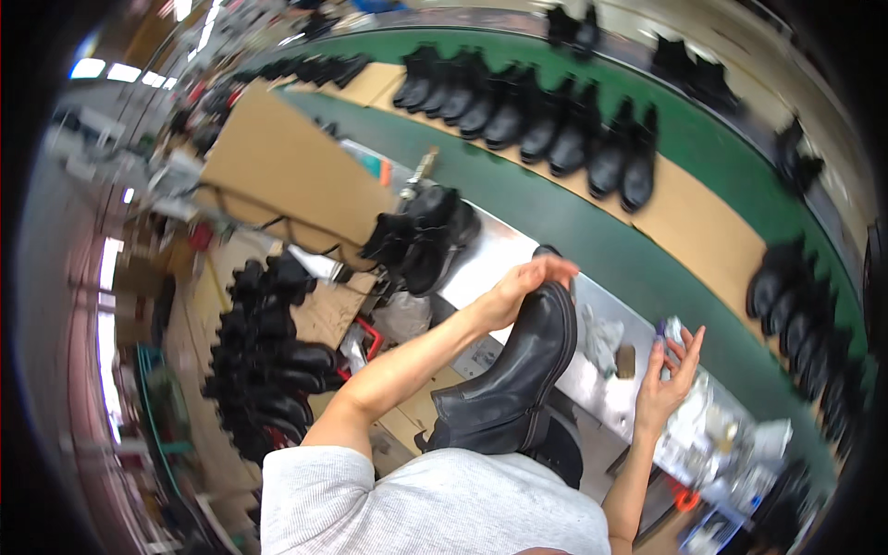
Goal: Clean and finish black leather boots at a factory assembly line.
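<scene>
The left hand (520,289) gripped the toe of one black boot (523,356), tilted just before the person's pale grey shirt (462,495), while the right hand (664,385) was spread wide near one brown block (626,362). Beyond lay a shiny metal bench (495,242), then a green surface (666,265) with a cardboard strip (708,217) carrying about ten boots (638,157) mid-row; leftward in the workshop stood one large brown panel (287,166).

Light is fairly bright, with ceiling lamps (124,72) blown out white at far left and glare whitening the metal benchtop (490,242). The black boot (527,347) carries soft highlights. Fisheye distortion bows the green bench (735,153), corners darken to black, and the far left background looks blurred.
</scene>
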Demonstrator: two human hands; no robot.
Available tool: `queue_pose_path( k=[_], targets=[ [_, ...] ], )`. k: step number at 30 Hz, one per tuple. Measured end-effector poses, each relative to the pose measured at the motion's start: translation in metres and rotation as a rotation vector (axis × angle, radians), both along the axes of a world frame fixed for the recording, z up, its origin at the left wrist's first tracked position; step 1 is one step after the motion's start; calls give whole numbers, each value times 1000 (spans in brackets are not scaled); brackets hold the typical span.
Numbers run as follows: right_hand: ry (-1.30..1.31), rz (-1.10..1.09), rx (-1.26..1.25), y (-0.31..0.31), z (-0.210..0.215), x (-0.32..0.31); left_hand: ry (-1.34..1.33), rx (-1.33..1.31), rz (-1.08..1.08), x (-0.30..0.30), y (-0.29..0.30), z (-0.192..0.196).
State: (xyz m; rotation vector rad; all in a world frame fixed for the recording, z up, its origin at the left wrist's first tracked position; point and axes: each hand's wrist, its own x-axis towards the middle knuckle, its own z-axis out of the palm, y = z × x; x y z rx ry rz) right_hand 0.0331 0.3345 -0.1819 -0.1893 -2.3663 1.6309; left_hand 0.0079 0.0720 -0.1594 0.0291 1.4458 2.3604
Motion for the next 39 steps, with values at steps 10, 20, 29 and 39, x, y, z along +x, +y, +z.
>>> queue_pose_path(
  k=[10,20,29,39],
  targets=[
    [355,1234,-390,-273,127,-13,-156,48,712,158,-127,17],
    [298,1101,-438,-354,88,5,-373,22,-195,166,-203,-37],
    [258,-591,231,101,43,62,-490,281,-218,73,-157,-55],
    [-495,-445,982,632,-185,270,-594,34,487,10,-70,-76]
  ],
)
